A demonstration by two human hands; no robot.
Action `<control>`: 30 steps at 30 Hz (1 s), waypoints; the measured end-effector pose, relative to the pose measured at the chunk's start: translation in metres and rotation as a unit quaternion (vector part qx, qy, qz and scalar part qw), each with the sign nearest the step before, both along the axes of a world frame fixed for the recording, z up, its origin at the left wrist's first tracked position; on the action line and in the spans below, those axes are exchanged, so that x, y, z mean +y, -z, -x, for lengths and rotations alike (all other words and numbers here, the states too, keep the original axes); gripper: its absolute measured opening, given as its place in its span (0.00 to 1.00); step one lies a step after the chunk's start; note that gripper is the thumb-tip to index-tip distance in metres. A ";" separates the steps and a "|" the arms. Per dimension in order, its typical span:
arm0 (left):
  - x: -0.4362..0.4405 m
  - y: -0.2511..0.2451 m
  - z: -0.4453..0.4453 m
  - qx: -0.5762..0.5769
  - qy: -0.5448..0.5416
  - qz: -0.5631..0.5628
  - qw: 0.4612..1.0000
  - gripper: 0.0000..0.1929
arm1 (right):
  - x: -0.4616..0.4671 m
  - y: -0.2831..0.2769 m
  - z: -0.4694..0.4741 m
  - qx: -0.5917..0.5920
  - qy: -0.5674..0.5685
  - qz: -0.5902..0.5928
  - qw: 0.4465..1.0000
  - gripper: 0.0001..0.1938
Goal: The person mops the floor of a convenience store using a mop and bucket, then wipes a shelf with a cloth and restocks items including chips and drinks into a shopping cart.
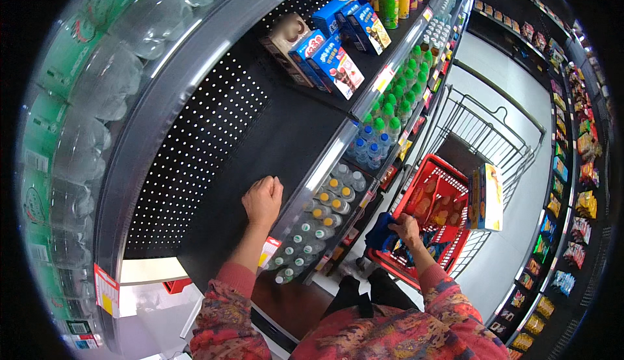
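Observation:
My left hand (262, 201) rests as a fist on a bare stretch of the black shelf board (292, 133); nothing shows in it. My right hand (408, 231) is at the near left side of a red plastic basket (458, 255), its fingers closed on a crumpled dark blue item (380, 233) that looks like cloth. Orange-red snack bags (431, 204) lie in the far part of the basket. Darker blue packets lie near my right wrist, partly hidden by it. The basket stands on a wire shopping cart (487, 121).
Blue snack boxes (336, 65) and canister snacks (388, 6) stand farther along the shelf. Bottles with green caps (399, 92) and yellow caps (334, 194) fill the level below. A cardboard box (487, 196) sits beside the basket. Large bottles (107, 77) line the upper shelf. Snack racks (560, 165) stand across the aisle.

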State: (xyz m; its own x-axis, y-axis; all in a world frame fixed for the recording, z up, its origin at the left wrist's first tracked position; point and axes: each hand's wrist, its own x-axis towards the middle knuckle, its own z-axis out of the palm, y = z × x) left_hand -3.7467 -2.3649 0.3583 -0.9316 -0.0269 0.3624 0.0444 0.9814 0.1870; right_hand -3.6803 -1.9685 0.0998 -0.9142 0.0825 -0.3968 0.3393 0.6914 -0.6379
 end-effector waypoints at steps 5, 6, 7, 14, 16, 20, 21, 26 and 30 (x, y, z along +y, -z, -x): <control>0.000 -0.003 0.001 -0.014 -0.004 -0.007 1.000 0.15 | -0.012 -0.040 -0.011 0.068 -0.011 0.110 0.992 0.17; 0.000 -0.003 0.000 -0.012 -0.002 -0.006 1.000 0.15 | -0.019 -0.057 -0.015 0.073 0.007 0.139 0.988 0.18; 0.000 -0.002 0.001 -0.014 -0.002 -0.004 1.000 0.15 | -0.027 -0.076 -0.015 0.070 0.026 0.160 0.984 0.18; -0.012 0.008 0.000 0.032 -0.022 -0.186 0.982 0.18 | -0.097 -0.259 0.029 0.156 -0.053 0.434 0.886 0.08; -0.020 0.001 0.002 0.043 -0.067 -0.406 0.910 0.21 | -0.110 -0.306 0.046 0.159 -0.067 0.498 0.850 0.07; -0.035 -0.033 -0.026 0.145 -0.121 -0.483 0.855 0.21 | -0.139 -0.335 0.078 0.192 -0.088 0.484 0.850 0.11; -0.036 -0.044 -0.034 0.148 -0.109 -0.494 0.850 0.19 | -0.146 -0.328 0.085 0.162 -0.077 0.472 0.863 0.12; 0.001 -0.072 -0.049 0.077 -0.018 -0.398 0.914 0.05 | -0.155 -0.267 0.086 0.253 -0.100 0.215 0.938 0.23; 0.032 -0.059 -0.029 0.016 0.096 -0.142 0.985 0.15 | -0.112 -0.228 0.043 0.169 -0.123 0.201 0.957 0.18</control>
State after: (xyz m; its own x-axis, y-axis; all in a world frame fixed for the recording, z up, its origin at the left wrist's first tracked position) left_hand -3.7180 -2.3326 0.4173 -0.9173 0.0440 0.3958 0.2345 0.8629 0.4477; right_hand -3.7229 -2.0805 0.3275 -0.9683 -0.2479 -0.0291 -0.0749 0.4000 -0.9134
